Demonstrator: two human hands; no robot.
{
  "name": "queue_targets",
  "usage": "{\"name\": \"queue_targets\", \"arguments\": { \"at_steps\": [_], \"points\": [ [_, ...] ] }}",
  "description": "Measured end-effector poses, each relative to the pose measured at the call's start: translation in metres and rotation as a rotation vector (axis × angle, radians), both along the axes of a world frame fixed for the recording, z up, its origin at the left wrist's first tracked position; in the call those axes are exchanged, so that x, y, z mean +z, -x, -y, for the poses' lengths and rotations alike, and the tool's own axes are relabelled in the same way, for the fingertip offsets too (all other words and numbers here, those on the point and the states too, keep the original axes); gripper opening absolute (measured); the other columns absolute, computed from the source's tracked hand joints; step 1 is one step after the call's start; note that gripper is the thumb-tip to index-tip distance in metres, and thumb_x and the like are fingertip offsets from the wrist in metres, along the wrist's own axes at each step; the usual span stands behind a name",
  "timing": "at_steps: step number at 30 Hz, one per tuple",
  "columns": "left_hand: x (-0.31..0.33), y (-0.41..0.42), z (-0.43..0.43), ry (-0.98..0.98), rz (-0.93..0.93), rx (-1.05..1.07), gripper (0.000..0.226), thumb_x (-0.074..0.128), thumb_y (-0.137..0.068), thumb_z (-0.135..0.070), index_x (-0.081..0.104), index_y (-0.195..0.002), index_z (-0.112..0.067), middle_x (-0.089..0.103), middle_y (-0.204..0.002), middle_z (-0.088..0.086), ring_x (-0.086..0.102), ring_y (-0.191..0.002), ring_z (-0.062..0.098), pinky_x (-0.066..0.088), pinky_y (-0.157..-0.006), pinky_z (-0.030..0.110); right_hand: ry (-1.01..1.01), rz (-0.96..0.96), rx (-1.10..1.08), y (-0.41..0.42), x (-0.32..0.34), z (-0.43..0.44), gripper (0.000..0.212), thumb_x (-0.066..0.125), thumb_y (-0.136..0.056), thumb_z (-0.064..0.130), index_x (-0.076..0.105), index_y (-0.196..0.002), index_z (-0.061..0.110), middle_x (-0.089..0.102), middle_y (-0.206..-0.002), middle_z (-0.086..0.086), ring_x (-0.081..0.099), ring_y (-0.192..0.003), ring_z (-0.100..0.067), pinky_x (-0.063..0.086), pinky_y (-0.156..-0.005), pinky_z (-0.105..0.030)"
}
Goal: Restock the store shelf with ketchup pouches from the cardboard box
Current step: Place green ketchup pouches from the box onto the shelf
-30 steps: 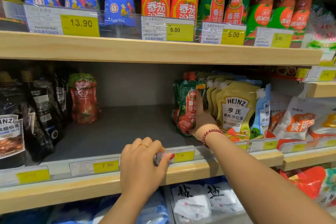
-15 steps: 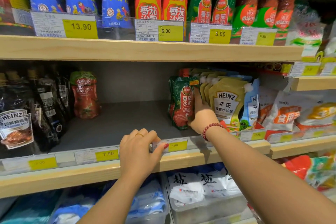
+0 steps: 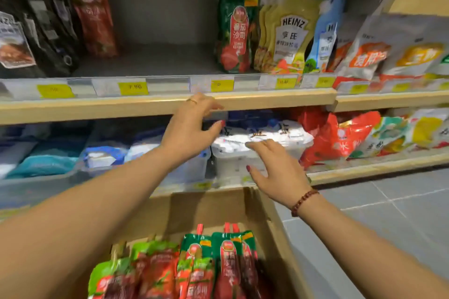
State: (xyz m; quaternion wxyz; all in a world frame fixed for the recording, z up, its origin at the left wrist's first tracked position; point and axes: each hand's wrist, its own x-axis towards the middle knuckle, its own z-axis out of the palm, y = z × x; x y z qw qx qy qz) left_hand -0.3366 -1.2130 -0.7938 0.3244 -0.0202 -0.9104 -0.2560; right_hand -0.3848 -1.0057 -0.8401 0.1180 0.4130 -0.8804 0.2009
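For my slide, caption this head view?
Left hand and right hand, both empty, over brown cardboard box of red-and-green ketchup pouches.

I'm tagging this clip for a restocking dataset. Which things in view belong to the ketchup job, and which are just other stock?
Job: cardboard box; boxed ketchup pouches; shelved ketchup pouch; middle shelf; left hand; right hand.
Other stock: Heinz yellow pouches; dark sauce pouches; salt bags; red bag.

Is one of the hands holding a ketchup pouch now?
No, the left hand and the right hand are open and empty; pouches are in the box.
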Motion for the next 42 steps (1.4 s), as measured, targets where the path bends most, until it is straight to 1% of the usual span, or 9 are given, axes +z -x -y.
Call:
{"name": "queue_targets", "arguments": {
  "at_steps": [7, 9, 13, 17, 21, 25, 28, 37, 42],
  "points": [
    [-0.117, -0.043, -0.042, -0.114, 0.383, -0.109, 0.024, 0.068, -0.078, -0.012, 0.065, -0.101, -0.014, 0.056, -0.091, -0.002, 0.054, -0.080, 0.014, 0.042, -0.069, 0.020, -0.040, 0.473, -0.126, -0.047, -0.111, -0.044, 0.082, 0.060, -0.082, 0.035, 0.010, -0.148, 0.034, 0.019, -0.152, 0.004, 0.023, -0.138, -0.016, 0.028, -0.112, -0.031],
    [-0.151, -0.051, -0.048, -0.200, 0.524, -0.062, 0.027, 0.070, -0.075, -0.011, 0.063, -0.101, -0.016, 0.050, -0.086, -0.007, 0.052, -0.078, 0.014, 0.038, -0.065, 0.011, -0.003, 0.489, -0.132, -0.053, -0.124, -0.047, 0.088, 0.059, -0.082, 0.035, 0.001, -0.148, 0.039, 0.013, -0.155, 0.011, 0.019, -0.139, -0.012, 0.025, -0.113, -0.030],
    [-0.211, -0.064, -0.055, -0.295, 0.786, 0.045, 0.036, 0.073, -0.070, -0.015, 0.061, -0.104, -0.017, 0.057, -0.097, 0.002, 0.052, -0.084, 0.015, 0.040, -0.072, 0.019, 0.044, 0.419, -0.111, -0.059, -0.138, -0.048, 0.090, 0.062, -0.084, 0.025, 0.001, -0.149, 0.030, 0.016, -0.155, 0.006, 0.018, -0.140, -0.013, 0.022, -0.113, -0.028],
    [-0.245, -0.078, -0.063, -0.428, 0.981, 0.014, 0.067, 0.077, -0.065, -0.026, 0.051, -0.127, -0.021, 0.059, -0.111, -0.001, 0.054, -0.096, 0.012, 0.040, -0.072, 0.014, 0.050, 0.390, -0.122, -0.058, -0.145, -0.048, 0.090, 0.064, -0.083, 0.016, 0.004, -0.150, 0.024, 0.024, -0.153, -0.002, 0.022, -0.139, -0.017, 0.019, -0.113, -0.028],
    [-0.260, -0.086, -0.073, -0.280, 1.089, -0.003, 0.091, 0.076, -0.059, -0.044, 0.034, -0.140, -0.037, 0.060, -0.115, 0.004, 0.041, -0.115, 0.021, 0.036, -0.084, 0.029, 0.042, 0.409, -0.175, -0.056, -0.150, -0.048, 0.092, 0.064, -0.081, 0.017, 0.003, -0.149, 0.030, 0.027, -0.151, 0.001, 0.025, -0.137, -0.017, 0.018, -0.107, -0.028],
    [-0.262, -0.084, -0.075, -0.338, 1.107, -0.018, 0.098, 0.081, -0.059, -0.037, 0.030, -0.142, -0.042, 0.051, -0.131, 0.006, 0.044, -0.119, 0.030, 0.042, -0.098, 0.041, 0.047, 0.424, -0.219, -0.054, -0.153, -0.043, 0.091, 0.067, -0.080, 0.023, 0.007, -0.148, 0.033, 0.033, -0.148, 0.004, 0.031, -0.134, -0.015, 0.031, -0.100, -0.029],
    [-0.266, -0.085, -0.083, -0.418, 1.071, -0.049, 0.095, 0.081, -0.064, -0.022, 0.030, -0.143, -0.041, 0.029, -0.148, 0.001, 0.027, -0.136, 0.028, 0.032, -0.109, 0.040, 0.038, 0.408, -0.240, -0.054, -0.155, -0.043, 0.093, 0.067, -0.079, 0.019, 0.006, -0.147, 0.035, 0.035, -0.146, 0.006, 0.033, -0.133, -0.014, 0.033, -0.098, -0.027],
    [-0.264, -0.074, -0.085, -0.600, 0.938, -0.228, 0.092, 0.077, -0.066, 0.004, 0.037, -0.143, -0.027, 0.026, -0.126, -0.009, 0.036, -0.116, 0.007, 0.033, -0.072, -0.007, 0.050, 0.452, -0.242, -0.054, -0.150, -0.044, 0.090, 0.064, -0.080, 0.010, 0.010, -0.148, 0.033, 0.037, -0.143, 0.003, 0.037, -0.130, -0.016, 0.041, -0.101, -0.037],
    [-0.254, -0.076, -0.080, -0.541, 0.766, -0.223, 0.089, 0.079, -0.065, 0.003, 0.042, -0.140, -0.029, 0.026, -0.126, -0.008, 0.042, -0.112, 0.009, 0.044, -0.086, 0.007, 0.009, 0.415, -0.239, -0.057, -0.149, -0.046, 0.092, 0.064, -0.079, 0.002, 0.011, -0.149, 0.028, 0.042, -0.142, -0.003, 0.050, -0.120, -0.022, 0.048, -0.092, -0.034]
  ]
}}
